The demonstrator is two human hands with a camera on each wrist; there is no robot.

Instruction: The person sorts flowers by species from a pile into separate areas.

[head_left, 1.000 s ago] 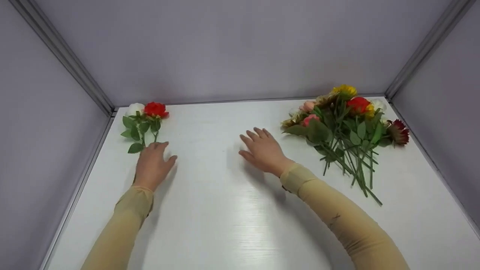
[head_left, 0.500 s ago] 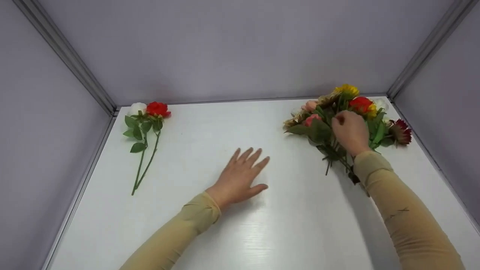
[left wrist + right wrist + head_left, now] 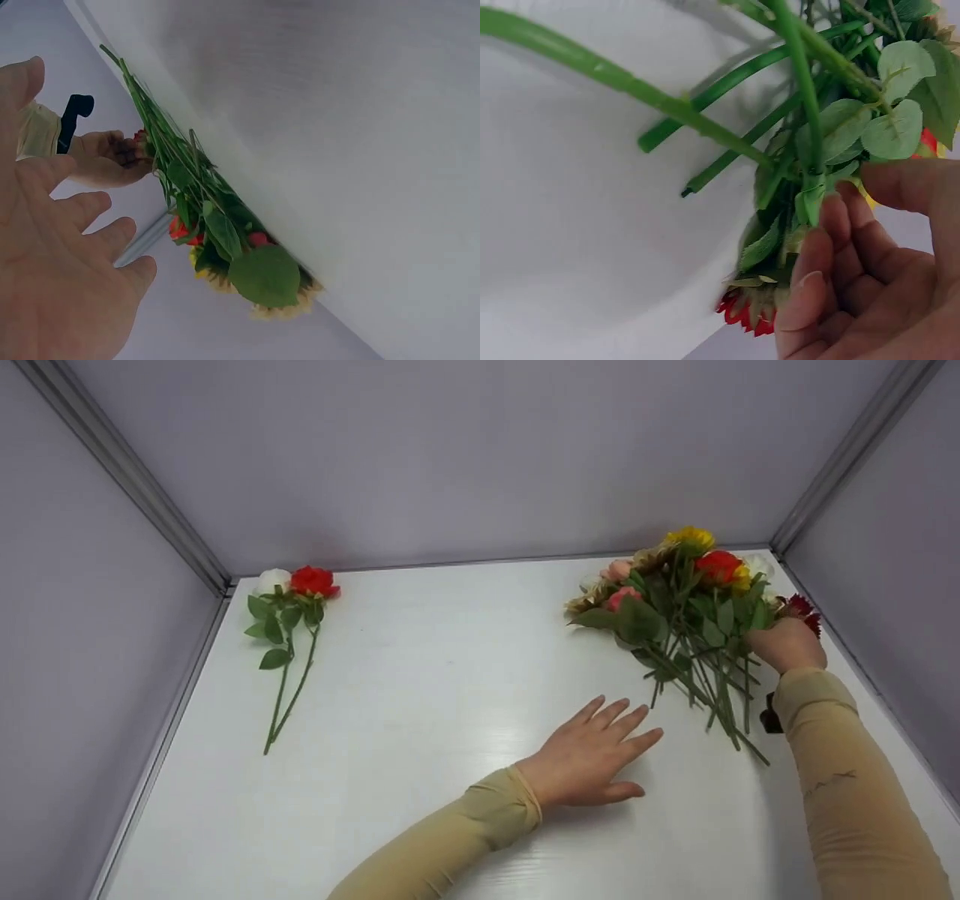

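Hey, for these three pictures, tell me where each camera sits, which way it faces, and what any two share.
Head: looks forward and down at the white table; both sleeved arms, left hand and right hand show.
Left wrist: looks past the open left hand at the flower bunch.
Right wrist: looks close at green stems and the right hand's fingers.
Shared: all three show the bunch.

Bare white tabletop [image 3: 420,660] runs wide between the two-stem rose pair [image 3: 289,615] at far left and the flower heap [image 3: 679,615] at right. The left hand [image 3: 596,754] lies flat near the heap's stem ends. The right wall [image 3: 885,555] seemingly crowds the right hand [image 3: 786,643].
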